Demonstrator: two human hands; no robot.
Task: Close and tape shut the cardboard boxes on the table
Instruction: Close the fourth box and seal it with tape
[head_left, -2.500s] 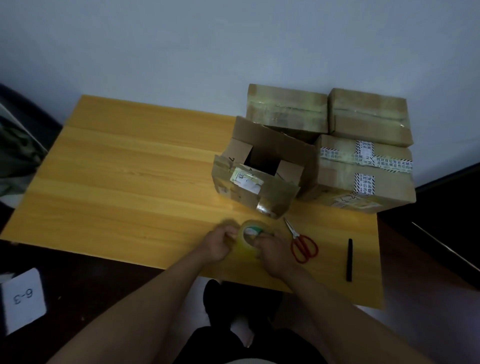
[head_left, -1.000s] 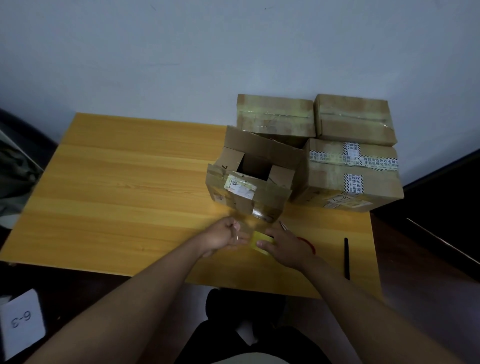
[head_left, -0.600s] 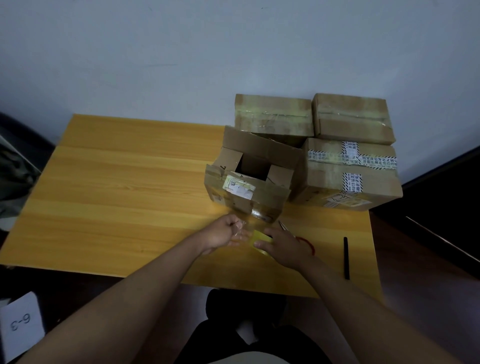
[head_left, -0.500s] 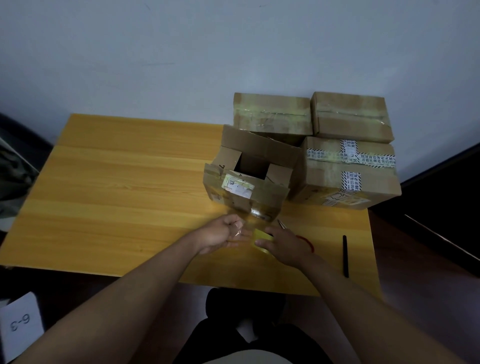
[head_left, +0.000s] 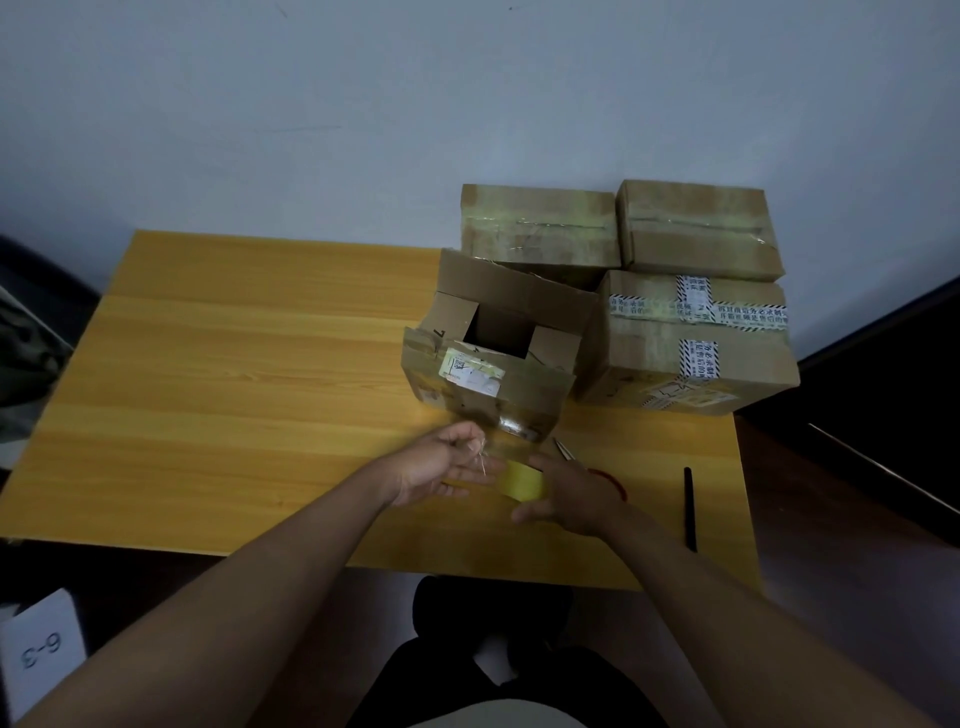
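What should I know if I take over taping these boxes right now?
Left hand: pinches the pulled-out free end of clear tape.
Right hand: holds the yellow tape roll just above the table.
Open box: flaps still up, in front of the hands.
Three other boxes behind and to its right look taped already.
Scissors, partly hidden by the right hand, and a black pen lie to the right.
Left: fold the flaps down, tape the seam, cut the tape.
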